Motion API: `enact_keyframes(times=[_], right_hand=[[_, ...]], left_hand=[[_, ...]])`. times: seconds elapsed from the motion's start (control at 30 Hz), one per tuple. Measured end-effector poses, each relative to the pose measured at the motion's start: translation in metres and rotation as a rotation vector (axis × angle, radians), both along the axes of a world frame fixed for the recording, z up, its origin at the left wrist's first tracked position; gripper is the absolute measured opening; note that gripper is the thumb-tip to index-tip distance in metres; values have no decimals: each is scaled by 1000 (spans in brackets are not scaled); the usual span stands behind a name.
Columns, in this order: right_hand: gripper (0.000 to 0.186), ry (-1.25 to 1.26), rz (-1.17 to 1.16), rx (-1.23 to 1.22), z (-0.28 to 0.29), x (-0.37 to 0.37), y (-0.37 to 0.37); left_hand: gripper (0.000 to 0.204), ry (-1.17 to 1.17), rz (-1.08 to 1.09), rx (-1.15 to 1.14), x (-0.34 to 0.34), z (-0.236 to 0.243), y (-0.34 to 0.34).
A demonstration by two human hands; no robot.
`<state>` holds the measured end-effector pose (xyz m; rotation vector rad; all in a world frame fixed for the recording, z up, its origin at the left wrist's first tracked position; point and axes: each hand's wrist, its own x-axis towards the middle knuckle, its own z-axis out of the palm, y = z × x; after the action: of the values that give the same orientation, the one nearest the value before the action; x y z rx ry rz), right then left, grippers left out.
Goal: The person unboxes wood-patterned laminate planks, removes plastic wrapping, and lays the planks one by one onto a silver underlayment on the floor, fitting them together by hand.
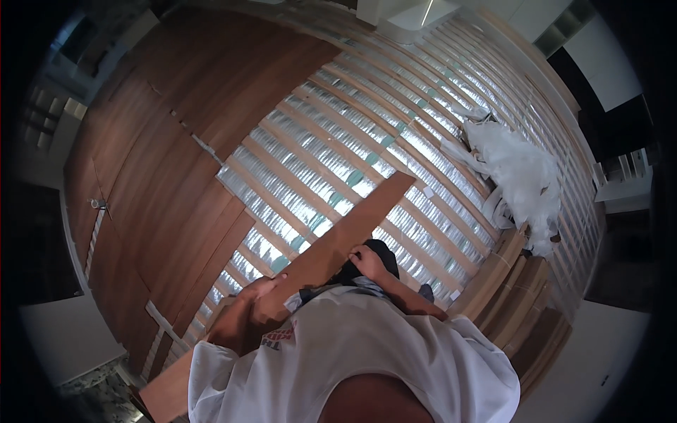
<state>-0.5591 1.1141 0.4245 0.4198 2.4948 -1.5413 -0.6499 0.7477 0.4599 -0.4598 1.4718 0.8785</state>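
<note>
A long reddish-brown wooden plank (331,241) runs diagonally in front of me, from low at my left up toward the middle. My left hand (261,285) grips it along its left edge, fingers closed on it, thumb toward the top face. My right hand (367,259) is curled on the plank's right edge, just above dark clothing at my legs. Beneath the plank lie pale battens (316,222) over crinkled silver foil (283,220).
Laid brown flooring (162,197) covers the left, with small spacers at some seams. At the right, crumpled white plastic sheeting (522,176) lies on the battens beside stacked planks (497,278). White cabinetry (606,77) and walls line the room's edges.
</note>
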Motion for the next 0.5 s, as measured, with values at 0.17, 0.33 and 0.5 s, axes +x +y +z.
enact_keyframes(times=[0.17, 0.33, 0.5], right_hand=[[25, 48, 346, 92, -4, -118, 80], [32, -32, 657, 228, -35, -218, 141], [34, -65, 581, 151, -2, -295, 148]], left_hand=[[63, -53, 264, -53, -42, 66, 100], [64, -185, 766, 120, -23, 39, 127], [74, -68, 934, 160, 7, -51, 121]])
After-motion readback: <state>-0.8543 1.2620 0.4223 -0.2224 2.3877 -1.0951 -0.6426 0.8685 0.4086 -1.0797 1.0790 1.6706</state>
